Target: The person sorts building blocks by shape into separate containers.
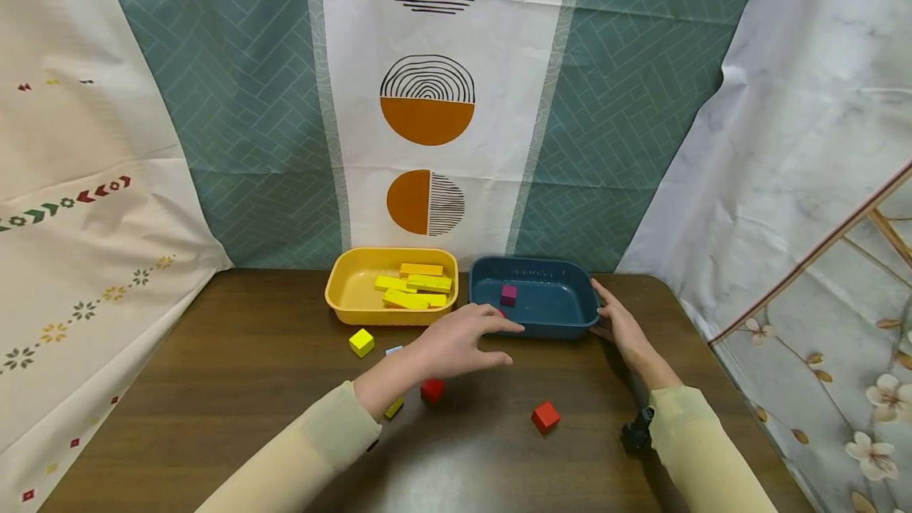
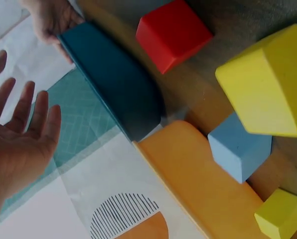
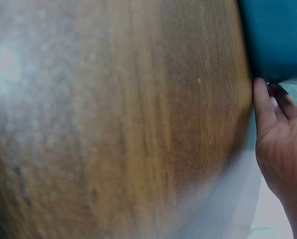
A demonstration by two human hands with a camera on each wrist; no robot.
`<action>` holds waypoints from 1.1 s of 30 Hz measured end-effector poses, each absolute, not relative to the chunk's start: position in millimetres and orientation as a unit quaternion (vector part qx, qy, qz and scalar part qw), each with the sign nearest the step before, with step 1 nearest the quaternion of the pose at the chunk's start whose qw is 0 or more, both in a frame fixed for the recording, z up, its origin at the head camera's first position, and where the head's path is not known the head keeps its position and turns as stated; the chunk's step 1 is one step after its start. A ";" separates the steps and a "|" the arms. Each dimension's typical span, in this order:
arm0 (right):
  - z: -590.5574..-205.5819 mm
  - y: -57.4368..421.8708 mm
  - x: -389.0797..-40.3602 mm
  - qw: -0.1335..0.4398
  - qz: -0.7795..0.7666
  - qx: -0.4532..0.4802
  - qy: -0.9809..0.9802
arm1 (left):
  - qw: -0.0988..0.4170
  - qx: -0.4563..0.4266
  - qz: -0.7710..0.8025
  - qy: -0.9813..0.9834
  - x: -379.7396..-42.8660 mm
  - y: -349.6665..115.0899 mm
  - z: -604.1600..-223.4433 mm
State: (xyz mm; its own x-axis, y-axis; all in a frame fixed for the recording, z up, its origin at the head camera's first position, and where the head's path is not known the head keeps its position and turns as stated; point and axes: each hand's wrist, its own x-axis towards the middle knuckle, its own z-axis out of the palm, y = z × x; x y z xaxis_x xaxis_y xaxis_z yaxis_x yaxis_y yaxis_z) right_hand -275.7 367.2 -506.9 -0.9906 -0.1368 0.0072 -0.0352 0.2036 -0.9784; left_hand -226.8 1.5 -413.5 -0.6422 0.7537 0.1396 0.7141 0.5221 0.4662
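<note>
My left hand is held in the air before the dark blue tray, fingers loosely extended and nothing in them. It overlaps the tray's near left corner in the head view. At the tray's right end my right hand touches the outer wall with its fingers. The right wrist view shows those fingers fairly straight against the blue corner. Inside the tray lies a purple cube, with a red piece partly hidden behind my left hand. Two red cubes, one below my left forearm and another farther right, rest on the table.
A yellow tray holding several yellow blocks stands left of the blue one. Loose on the table are a yellow cube, a light blue block and a small yellow block. Patterned cloth hangs behind.
</note>
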 end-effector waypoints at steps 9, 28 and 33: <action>-508.1 369.3 -272.9 0.039 -0.627 -0.052 0.776 | 0.089 0.489 0.216 0.840 -223.5 12.5 -428.3; -507.8 368.5 -274.7 0.039 -0.616 -0.057 0.784 | 0.112 0.541 0.139 0.822 -221.4 53.3 -447.5; -507.1 367.0 -276.6 0.037 -0.618 -0.058 0.783 | 0.113 0.534 0.120 0.829 -223.1 60.3 -453.0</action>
